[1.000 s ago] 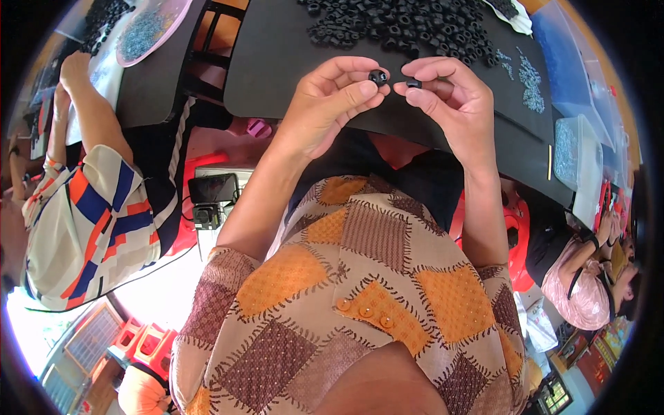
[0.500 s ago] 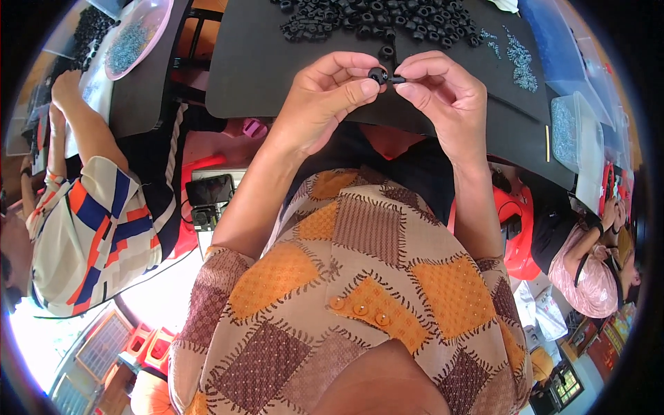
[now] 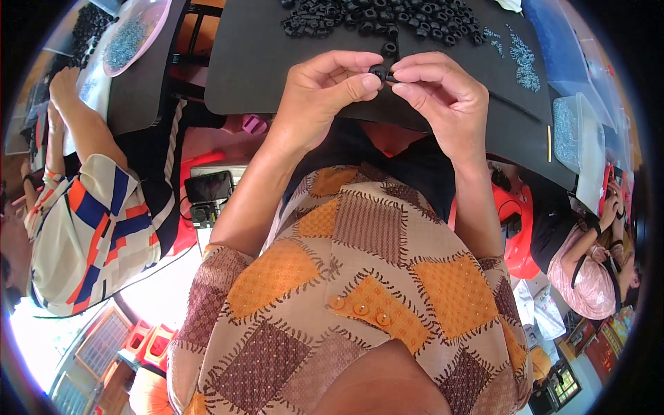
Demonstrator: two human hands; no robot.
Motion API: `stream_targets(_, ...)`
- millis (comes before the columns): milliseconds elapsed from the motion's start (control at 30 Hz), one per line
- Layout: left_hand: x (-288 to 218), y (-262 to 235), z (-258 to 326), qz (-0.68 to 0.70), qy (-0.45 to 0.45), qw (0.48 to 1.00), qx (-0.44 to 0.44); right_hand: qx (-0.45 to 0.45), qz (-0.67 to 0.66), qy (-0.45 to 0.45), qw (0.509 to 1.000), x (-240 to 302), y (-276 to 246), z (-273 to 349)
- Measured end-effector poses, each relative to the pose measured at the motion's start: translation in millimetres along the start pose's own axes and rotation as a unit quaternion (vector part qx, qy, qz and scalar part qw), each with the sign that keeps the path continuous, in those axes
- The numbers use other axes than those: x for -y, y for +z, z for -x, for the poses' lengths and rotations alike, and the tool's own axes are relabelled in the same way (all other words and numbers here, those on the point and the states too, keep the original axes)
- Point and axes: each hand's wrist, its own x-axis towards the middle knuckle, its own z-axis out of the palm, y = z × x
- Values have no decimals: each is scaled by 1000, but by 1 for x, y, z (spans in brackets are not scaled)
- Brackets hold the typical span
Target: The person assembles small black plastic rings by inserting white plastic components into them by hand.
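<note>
Above the near edge of the black table (image 3: 249,76), my left hand (image 3: 321,97) is closed, with a round black plastic part (image 3: 378,71) pinched between thumb and fingertips. From the other side my right hand (image 3: 446,90) pinches a small dark piece (image 3: 391,77) up against it; fingertips hide most of this piece. A single black part (image 3: 389,50) lies on the table just beyond my fingers. Farther back spreads a heap of round black hollow parts (image 3: 422,17), with smaller black pieces (image 3: 308,24) on its left.
Tiny bluish metallic pieces (image 3: 523,66) lie at the table's right. A clear plastic tub (image 3: 577,124) of similar pieces stands at the right edge. Co-workers sit on both sides; the left one's arm (image 3: 90,124) reaches past a pink bowl (image 3: 149,41) at another table.
My hands have come closer together. The small piece in my right fingers, earlier visible beside the round part, now meets it and is mostly covered.
</note>
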Motion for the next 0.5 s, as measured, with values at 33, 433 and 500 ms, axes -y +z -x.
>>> stream_targets(33,0,-1,0,-3,-1,1000,3,1,10,4,1000,1,0,1)
stream_targets(433,-3,-2,1,-140,39,989,11,-41,53,-1,998,-11,8,6)
stream_targets(500,-4,-2,1,-156,46,987,7,-41,103,-31,993,-10,9,4)
